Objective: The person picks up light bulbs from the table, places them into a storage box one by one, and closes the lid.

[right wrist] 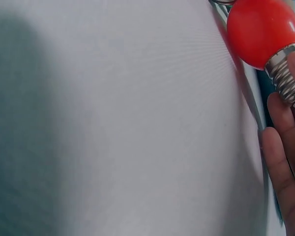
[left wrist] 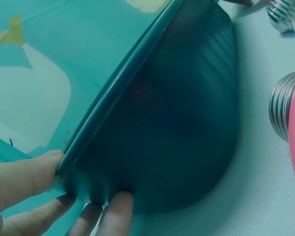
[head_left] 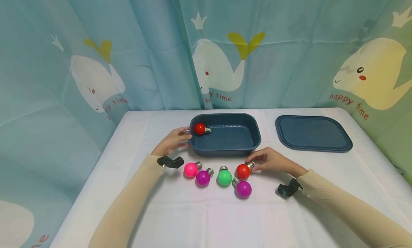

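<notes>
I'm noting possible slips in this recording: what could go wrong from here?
1. The right hand pinches the red bulb by its threaded metal base, so the bulb might twist or slip free.
2. A purple bulb lies very close to that globe; a nudge could set it rolling.
3. The left hand touches one end of the bin; a push there might shift it and roll the other red bulb inside.
</notes>
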A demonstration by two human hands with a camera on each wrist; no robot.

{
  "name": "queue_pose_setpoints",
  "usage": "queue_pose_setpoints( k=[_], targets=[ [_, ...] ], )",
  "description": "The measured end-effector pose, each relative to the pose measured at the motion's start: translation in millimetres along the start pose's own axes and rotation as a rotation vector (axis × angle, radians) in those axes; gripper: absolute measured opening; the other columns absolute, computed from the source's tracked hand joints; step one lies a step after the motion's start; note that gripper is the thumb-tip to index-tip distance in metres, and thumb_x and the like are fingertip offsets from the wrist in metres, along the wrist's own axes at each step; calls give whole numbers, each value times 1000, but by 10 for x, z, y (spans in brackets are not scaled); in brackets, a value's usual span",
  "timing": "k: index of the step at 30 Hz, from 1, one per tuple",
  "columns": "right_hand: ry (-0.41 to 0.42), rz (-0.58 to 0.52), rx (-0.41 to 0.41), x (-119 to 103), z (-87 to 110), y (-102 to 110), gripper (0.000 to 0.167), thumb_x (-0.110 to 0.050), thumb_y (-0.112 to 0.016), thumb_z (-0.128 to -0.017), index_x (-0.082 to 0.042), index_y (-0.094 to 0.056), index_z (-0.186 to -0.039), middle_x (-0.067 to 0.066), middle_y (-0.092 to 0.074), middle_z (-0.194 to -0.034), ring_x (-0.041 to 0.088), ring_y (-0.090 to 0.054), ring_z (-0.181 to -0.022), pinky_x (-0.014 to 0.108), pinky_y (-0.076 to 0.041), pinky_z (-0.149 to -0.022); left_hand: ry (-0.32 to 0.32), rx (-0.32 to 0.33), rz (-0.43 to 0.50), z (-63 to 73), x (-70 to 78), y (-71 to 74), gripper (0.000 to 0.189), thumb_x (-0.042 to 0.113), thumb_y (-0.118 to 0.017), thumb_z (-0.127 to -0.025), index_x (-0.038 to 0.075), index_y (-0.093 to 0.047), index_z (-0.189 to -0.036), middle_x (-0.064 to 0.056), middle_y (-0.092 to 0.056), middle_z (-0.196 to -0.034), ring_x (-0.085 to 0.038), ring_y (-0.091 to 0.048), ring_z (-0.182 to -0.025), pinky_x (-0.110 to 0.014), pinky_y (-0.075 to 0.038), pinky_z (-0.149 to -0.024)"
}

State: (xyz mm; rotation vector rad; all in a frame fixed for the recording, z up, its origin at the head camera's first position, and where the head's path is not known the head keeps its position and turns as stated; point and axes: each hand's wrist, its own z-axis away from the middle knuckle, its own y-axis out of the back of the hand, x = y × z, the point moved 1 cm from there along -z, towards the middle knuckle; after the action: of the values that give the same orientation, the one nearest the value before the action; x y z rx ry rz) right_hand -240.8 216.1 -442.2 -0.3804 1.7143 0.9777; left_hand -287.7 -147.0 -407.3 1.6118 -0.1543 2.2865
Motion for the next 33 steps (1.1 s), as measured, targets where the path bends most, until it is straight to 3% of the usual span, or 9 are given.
queue_pose_setpoints(
  k=[11,23,33],
  targets=[
    [-31,-26,22,-77,32,43,34,-3,-74,-76,11,-64,-105,24,-67,-102,3,-67,-86,20,-56,-79,0,-3,6,14,16,-3,63,9,-50,-95,2,-19,-149,-21,-25,-152,-36,-37,-134,-48,-36,-109],
    [-7,64,49,-309,81,277,31,2,-74,-75,7,-66,-105,-5,-71,-101,5,-65,-88,21,-55,-81,-16,-9,1,12,4,3,62,10,-51,-96,1,-19,-149,-21,-27,-151,-37,-38,-133,-47,-37,-109],
    [-49,170,64,-670,4,562,30,-1,-75,-76,2,-68,-105,6,-70,-99,8,-65,-87,21,-56,-81,-15,-9,6,3,-7,12,62,9,-51,-95,2,-20,-149,-22,-27,-151,-37,-38,-133,-48,-37,-108]
  ],
)
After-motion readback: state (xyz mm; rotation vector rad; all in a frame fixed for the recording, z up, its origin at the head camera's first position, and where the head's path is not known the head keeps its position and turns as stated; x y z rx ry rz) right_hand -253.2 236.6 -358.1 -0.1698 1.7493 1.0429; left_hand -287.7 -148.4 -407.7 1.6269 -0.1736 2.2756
